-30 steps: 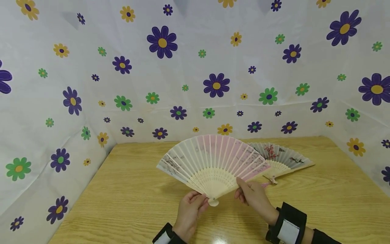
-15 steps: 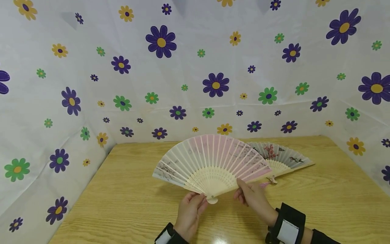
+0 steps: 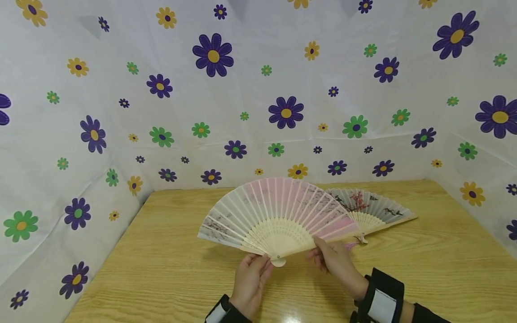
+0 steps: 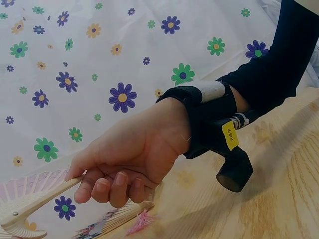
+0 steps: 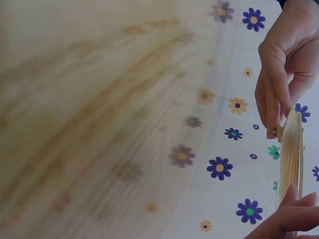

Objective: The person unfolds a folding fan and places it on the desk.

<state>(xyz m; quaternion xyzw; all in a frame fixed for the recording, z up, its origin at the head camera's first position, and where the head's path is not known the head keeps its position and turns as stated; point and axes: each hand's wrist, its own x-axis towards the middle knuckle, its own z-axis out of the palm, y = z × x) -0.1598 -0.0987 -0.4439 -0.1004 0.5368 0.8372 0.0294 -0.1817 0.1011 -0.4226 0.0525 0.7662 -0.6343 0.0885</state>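
Both hands hold a spread folding fan [image 3: 278,206] above the table, its leaf shading from whitish to pink over pale pierced ribs. My left hand [image 3: 249,280] pinches it just left of the pivot between thumb and fingers. On the right guard stick, my right hand [image 3: 337,264] has its thumb on top and fingers curled beneath. The left wrist view shows the right hand [image 4: 129,152] gripping that stick. In the right wrist view, the left hand [image 5: 284,64] pinches the pivot end, seen edge-on.
A second spread fan [image 3: 381,208], greyish with red blossoms, lies on the wooden table [image 3: 161,264] at the back right, partly covered by the held fan. A pink tassel [image 4: 143,221] lies near its base. Flowered white cloth [image 3: 250,89] encloses the table.
The held fan has turned slightly anticlockwise, its left tip shifting left and down. Its pivot has moved a little up and left. Both hands keep their grip, with hardly any shift.
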